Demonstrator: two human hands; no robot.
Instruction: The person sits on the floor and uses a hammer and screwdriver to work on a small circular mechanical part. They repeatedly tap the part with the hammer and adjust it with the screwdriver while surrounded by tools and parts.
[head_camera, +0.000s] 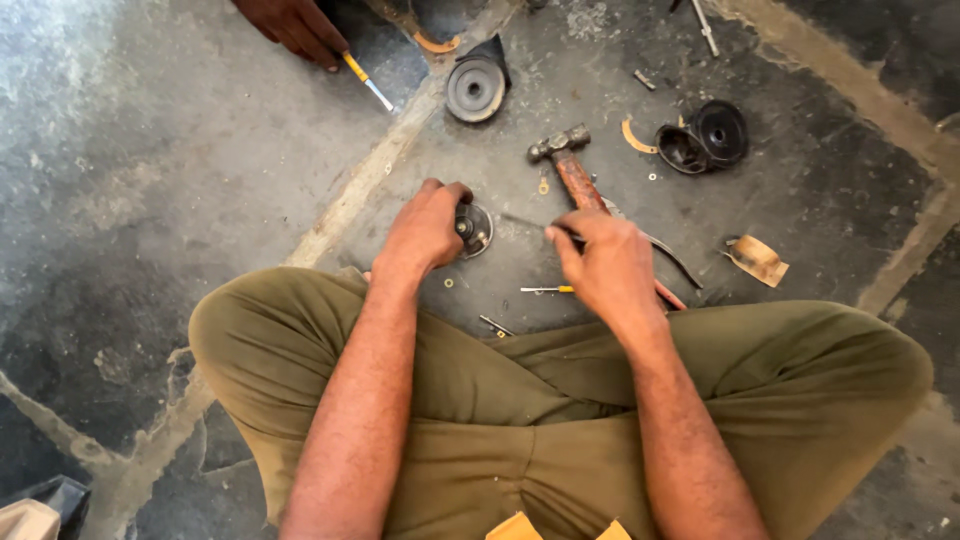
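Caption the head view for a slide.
Seated cross-legged, left hand grips a round metal part while right hand works a thin tool beside a hammer.

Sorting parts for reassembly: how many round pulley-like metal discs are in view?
3: one under the left hand, one at top centre, one dark disc upper right beside a cup-shaped housing. Others may be hidden.

The left hand (425, 228) covers most of the small round metal part (474, 229) in its grip; only the right portion shows past the fingers. The right hand (605, 262) conceals the near part of the thin dark tool (672, 256) under its fingers, and the lower handle of the hammer (572, 168) passes beneath that hand. Above the left hand, another person's hand (297, 27) is cut off by the top edge. Small washers near both hands are too small to identify.
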